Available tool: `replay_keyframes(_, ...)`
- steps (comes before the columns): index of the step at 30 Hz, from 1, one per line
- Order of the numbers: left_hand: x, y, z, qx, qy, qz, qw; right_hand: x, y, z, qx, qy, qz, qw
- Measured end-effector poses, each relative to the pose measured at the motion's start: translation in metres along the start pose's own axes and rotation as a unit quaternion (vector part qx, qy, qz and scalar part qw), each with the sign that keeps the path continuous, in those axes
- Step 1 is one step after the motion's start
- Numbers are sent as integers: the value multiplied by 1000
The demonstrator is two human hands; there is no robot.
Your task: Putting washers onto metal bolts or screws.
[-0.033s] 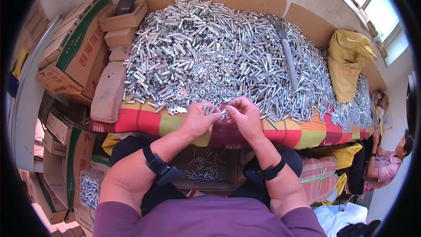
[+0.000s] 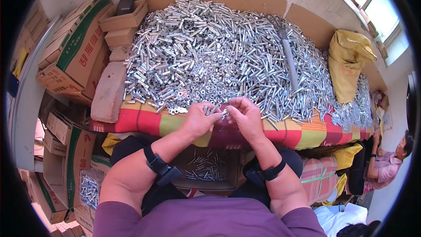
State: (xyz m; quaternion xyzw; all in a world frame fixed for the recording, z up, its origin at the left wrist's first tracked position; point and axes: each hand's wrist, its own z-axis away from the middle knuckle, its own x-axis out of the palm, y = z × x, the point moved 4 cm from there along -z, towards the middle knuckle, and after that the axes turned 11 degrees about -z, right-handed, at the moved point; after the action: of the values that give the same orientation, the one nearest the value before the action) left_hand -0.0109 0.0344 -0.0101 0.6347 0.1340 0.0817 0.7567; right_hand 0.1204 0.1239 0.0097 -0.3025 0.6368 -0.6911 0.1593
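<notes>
A large heap of silver bolts, sleeves and nuts (image 2: 219, 52) covers a table with a striped red, yellow and green cloth (image 2: 149, 123). At the heap's near edge my two hands meet. My left hand (image 2: 198, 120) grips a small bunch of bolts (image 2: 210, 109). My right hand (image 2: 246, 116) pinches a small silver part (image 2: 225, 113) against that bunch. Both wrists wear black bands. Below the hands, between my knees, an open box (image 2: 206, 169) holds more bolts.
Cardboard boxes (image 2: 74, 48) are stacked at the left, one small box holding a dark phone (image 2: 126, 4). A brick (image 2: 109, 92) lies on the table's left edge. A grey handle (image 2: 289, 57) rests on the heap, a yellow sack (image 2: 348, 63) at right. Another person (image 2: 394, 158) sits at far right.
</notes>
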Motion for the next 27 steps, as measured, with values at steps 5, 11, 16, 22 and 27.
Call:
replay_keyframes(5, -1, 1, 0, -17, 9, -6, 1000, 1, -7, 2, -44, -57, 39, 997)
replay_keyframes(11, 4, -5, 2, -187, -84, 145, 968, -3, -18, 12, -161, -64, 172, 970)
replay_keyframes(16, 0, 2, 7, -210, -144, 225, 941, -5, -10, 15, -115, -47, 38, 991)
replay_keyframes(22, 3, -7, -7, -178, -167, 210, 947, -5, -10, 12, -98, -38, 41, 994)
replay_keyframes(27, -10, 3, -7, -210, -185, 222, 934, 10, -28, 8, -240, -54, 145, 958)
